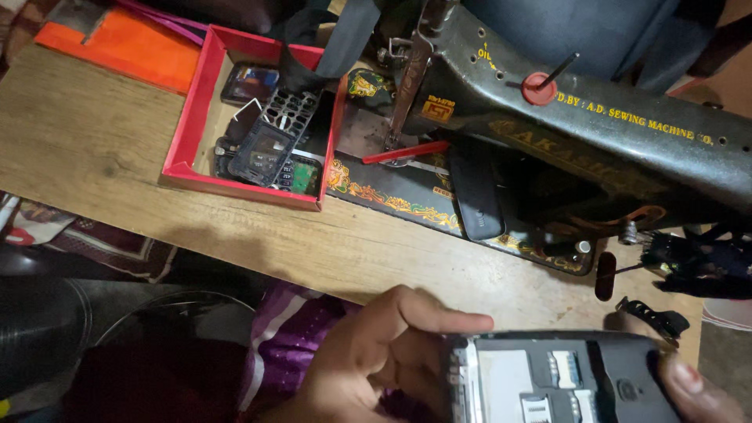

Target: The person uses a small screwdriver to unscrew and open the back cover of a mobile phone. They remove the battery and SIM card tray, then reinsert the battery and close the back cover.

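At the bottom of the head view I hold an opened mobile phone (560, 376) with its back cover off, showing the battery bay and card slots. My left hand (376, 352) grips its left end, forefinger stretched over the top edge. Only the fingertips of my right hand (697, 388) show, holding the phone's right end. A black back cover (474, 192) lies on the base of the sewing machine.
A black sewing machine (595, 117) with gold ornament stands on the wooden table (102, 149). A red open box (192, 110) holds several phone parts and keypads. A red tool (403, 152) lies by the needle. An orange sheet (125, 43) sits far left.
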